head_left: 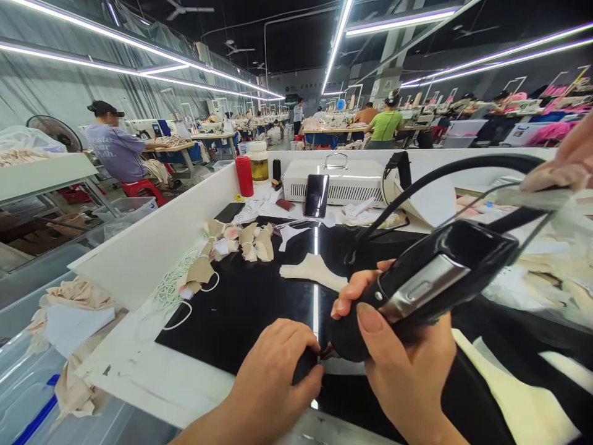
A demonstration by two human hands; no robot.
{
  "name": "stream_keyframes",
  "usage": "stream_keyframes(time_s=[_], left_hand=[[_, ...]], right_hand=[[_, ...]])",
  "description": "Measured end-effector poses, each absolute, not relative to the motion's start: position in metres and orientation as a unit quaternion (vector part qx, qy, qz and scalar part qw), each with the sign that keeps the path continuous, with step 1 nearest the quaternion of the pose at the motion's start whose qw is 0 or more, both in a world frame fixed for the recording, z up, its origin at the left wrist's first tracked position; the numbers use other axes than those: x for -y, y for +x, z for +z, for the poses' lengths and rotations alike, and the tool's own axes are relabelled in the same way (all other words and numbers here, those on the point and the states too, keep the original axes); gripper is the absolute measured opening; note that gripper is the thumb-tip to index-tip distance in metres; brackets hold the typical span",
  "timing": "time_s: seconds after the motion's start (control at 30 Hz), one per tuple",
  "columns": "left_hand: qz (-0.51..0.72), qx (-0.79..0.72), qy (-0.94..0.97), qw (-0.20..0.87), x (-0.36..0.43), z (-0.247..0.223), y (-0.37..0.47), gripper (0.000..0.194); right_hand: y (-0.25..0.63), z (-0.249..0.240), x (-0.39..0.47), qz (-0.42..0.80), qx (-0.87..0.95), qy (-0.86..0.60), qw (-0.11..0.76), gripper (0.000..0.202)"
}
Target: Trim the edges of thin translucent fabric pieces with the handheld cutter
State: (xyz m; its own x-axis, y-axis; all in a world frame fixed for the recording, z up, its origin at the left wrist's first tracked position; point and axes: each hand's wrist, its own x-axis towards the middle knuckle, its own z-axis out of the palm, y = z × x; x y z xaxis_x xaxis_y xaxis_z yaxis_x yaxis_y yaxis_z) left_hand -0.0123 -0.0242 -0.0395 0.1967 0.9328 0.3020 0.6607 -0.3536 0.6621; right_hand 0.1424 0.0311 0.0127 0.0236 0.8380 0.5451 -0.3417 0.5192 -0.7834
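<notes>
My right hand [407, 364] is wrapped round a black corded handheld tool [430, 278] with a silver lever on its side; its exact kind I cannot tell. The tool is tilted, its rounded head pointing down and left. My left hand [278, 371] is closed, thumb and fingers round a small black rounded piece [304, 364] beside the tool's head. Whether that piece joins the tool is hidden. Under the tool's head, a pale strip shows on the black mat [259, 309]. Beyond it lies a cream shaped fabric piece [315, 270].
Tied fabric bundles [254, 241] and pale cord loops [178, 278] lie at left. A phone [317, 195] leans on a white vented box [356, 176]. The tool's thick black cable [430, 179] arcs rightward. Another person's hand [563, 167] is near clear plastic at right. A cream panel [519, 392] lies front right.
</notes>
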Motion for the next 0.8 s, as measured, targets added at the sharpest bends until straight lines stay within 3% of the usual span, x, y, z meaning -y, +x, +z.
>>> stream_keyframes(time_s=[0.8], left_hand=[[0.355,-0.526,0.748,0.193,0.025,-0.041,-0.014,0.021]], right_hand=[[0.145,0.013,-0.023,0.458,0.535,-0.206,0.679,0.028]])
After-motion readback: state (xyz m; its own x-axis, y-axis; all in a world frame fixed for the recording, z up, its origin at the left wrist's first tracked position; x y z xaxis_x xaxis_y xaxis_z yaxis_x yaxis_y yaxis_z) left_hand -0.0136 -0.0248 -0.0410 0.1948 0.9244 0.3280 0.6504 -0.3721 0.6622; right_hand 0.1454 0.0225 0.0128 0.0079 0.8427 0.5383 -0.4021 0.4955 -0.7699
